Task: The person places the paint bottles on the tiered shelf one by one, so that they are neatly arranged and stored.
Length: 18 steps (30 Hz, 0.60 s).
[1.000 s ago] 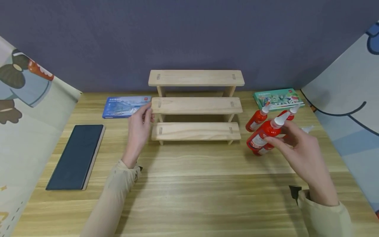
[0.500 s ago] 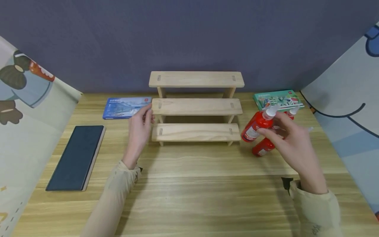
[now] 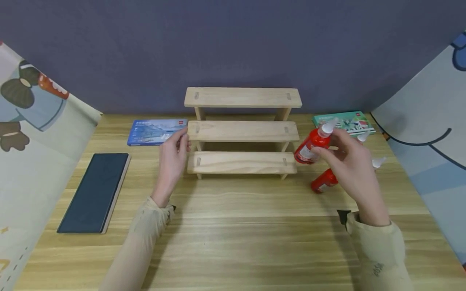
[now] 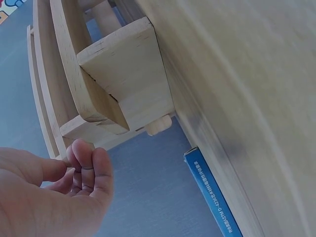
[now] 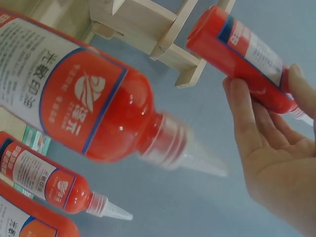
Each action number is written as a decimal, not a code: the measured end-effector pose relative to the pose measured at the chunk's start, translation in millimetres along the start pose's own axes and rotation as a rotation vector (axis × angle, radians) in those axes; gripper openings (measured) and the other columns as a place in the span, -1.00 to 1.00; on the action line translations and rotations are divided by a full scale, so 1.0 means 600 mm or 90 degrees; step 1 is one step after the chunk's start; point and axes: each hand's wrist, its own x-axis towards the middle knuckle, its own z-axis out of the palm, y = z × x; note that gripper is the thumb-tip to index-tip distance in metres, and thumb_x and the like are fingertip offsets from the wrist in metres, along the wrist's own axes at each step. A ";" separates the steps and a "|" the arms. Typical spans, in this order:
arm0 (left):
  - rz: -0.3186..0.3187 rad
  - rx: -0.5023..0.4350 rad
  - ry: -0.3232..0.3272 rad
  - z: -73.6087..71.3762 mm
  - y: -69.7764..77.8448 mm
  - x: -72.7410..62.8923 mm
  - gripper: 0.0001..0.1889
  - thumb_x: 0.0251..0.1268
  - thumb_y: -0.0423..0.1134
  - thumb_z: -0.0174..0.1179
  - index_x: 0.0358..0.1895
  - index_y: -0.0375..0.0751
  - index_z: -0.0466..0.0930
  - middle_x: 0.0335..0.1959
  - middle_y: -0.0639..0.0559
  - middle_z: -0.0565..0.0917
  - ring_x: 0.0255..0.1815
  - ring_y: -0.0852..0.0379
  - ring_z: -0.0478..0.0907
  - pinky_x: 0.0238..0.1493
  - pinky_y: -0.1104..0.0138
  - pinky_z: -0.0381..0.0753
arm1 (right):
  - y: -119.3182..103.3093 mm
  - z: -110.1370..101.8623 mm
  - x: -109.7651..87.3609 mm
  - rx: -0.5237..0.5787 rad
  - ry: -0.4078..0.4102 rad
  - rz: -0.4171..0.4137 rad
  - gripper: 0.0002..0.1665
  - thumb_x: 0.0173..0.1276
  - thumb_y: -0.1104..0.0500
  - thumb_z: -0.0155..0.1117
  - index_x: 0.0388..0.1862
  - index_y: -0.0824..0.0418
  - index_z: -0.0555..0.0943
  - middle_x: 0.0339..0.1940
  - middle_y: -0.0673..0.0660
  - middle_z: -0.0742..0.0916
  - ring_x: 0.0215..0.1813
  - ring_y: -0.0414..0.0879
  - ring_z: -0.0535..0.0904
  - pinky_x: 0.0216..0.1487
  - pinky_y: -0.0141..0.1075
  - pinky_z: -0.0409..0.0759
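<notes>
My right hand pinches a red ink bottle with a white pointed nozzle, tilted above the table beside the shelf's right end. In the right wrist view, thumb and fingers grip this bottle near its shoulder. Other red ink bottles stand under and behind that hand; one bottle is partly covered by it. A three-tier wooden shelf stands in the middle. My left hand holds the left end of its middle board, thumb and curled fingers at the board's corner in the left wrist view.
A blue flat box lies left of the shelf, and a green flat box lies at the back right. The dark-covered notebook is on the left of the table. A dark wall rises behind.
My right hand has carried the red ink bottle leftward and away from me, from above the other bottles to beside the shelf's right end. My left hand has stayed at the shelf.
</notes>
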 end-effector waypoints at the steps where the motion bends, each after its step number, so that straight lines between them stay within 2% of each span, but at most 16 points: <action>1: -0.003 -0.001 -0.001 0.000 0.000 0.000 -0.66 0.68 -0.46 0.06 0.36 -0.56 0.54 -0.19 -0.38 0.74 -0.28 -0.18 0.71 -0.33 0.61 0.59 | 0.000 0.001 0.002 0.006 0.001 -0.001 -0.39 0.42 0.32 0.53 0.42 0.27 0.59 0.22 0.24 0.74 0.09 -0.25 0.62 0.03 -0.70 0.54; 6: -0.017 -0.004 0.000 0.002 0.002 0.000 -0.66 0.68 -0.47 0.06 0.35 -0.56 0.55 -0.13 -0.40 0.74 -0.26 -0.18 0.72 -0.27 0.44 0.72 | -0.004 0.005 0.014 0.004 0.002 0.006 -0.37 0.45 0.29 0.51 0.45 0.28 0.56 0.26 0.25 0.72 0.20 0.10 0.66 0.09 -0.63 0.58; 9: -0.020 -0.003 -0.001 0.003 0.003 -0.001 -0.66 0.67 -0.48 0.06 0.35 -0.55 0.55 -0.10 -0.40 0.74 -0.24 -0.19 0.72 -0.24 0.34 0.76 | -0.007 0.009 0.021 0.001 0.004 0.023 -0.37 0.47 0.27 0.49 0.47 0.28 0.54 0.28 0.26 0.71 0.22 0.16 0.65 0.17 -0.53 0.63; 11: -0.021 -0.001 -0.003 0.003 0.003 -0.002 -0.66 0.68 -0.47 0.05 0.36 -0.55 0.54 -0.09 -0.40 0.73 -0.24 -0.19 0.72 -0.24 0.35 0.75 | -0.009 0.012 0.024 0.009 0.004 0.033 -0.37 0.48 0.28 0.48 0.48 0.28 0.53 0.30 0.26 0.70 0.23 0.16 0.64 0.24 -0.39 0.65; 15: -0.018 0.014 -0.006 0.003 0.003 -0.003 -0.65 0.70 -0.46 0.03 0.38 -0.54 0.53 -0.11 -0.38 0.73 -0.24 -0.16 0.72 -0.28 0.50 0.66 | -0.013 0.017 0.030 0.013 0.009 0.041 -0.36 0.50 0.28 0.45 0.51 0.27 0.51 0.36 0.26 0.67 0.30 0.19 0.64 0.28 -0.19 0.66; 18: -0.014 0.020 -0.008 0.003 0.003 -0.003 -0.64 0.71 -0.44 0.02 0.40 -0.54 0.52 -0.13 -0.36 0.72 -0.24 -0.13 0.71 -0.29 0.56 0.61 | -0.018 0.019 0.035 0.008 0.019 0.047 -0.37 0.53 0.26 0.43 0.52 0.25 0.51 0.38 0.23 0.67 0.31 0.19 0.64 0.28 -0.19 0.67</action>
